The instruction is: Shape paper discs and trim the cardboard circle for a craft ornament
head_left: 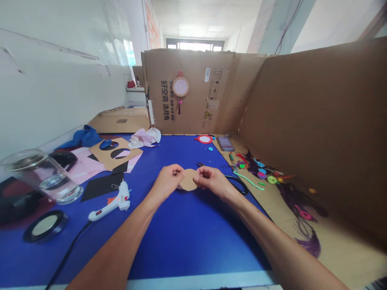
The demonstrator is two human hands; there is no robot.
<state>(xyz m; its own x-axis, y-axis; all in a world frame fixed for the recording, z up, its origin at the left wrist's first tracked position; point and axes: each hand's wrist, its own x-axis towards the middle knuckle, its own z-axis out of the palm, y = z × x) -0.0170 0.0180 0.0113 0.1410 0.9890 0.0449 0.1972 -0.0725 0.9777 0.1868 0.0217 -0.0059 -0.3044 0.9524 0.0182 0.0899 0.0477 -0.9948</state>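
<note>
A round tan cardboard disc (189, 180) is held low over the blue table, tilted toward me. My left hand (171, 180) pinches its left edge between thumb and fingers. On the opposite edge, my right hand (211, 180) grips with the thumb on the near face. A sliver of something pale shows under the disc at the left; I cannot make out what it is. Scissors (238, 183) with black handles lie partly hidden behind my right hand. To the left rests a white hot glue gun (113, 202), its small red light lit.
At left are a glass of water (57, 181), a tape roll (46, 225), black paper (101, 186) and cardboard with round holes (105, 161). Tassels (308, 237) and colourful bits lie at right. A round ornament (180, 86) hangs on the cardboard wall. A red-rimmed disc (205, 139) lies behind.
</note>
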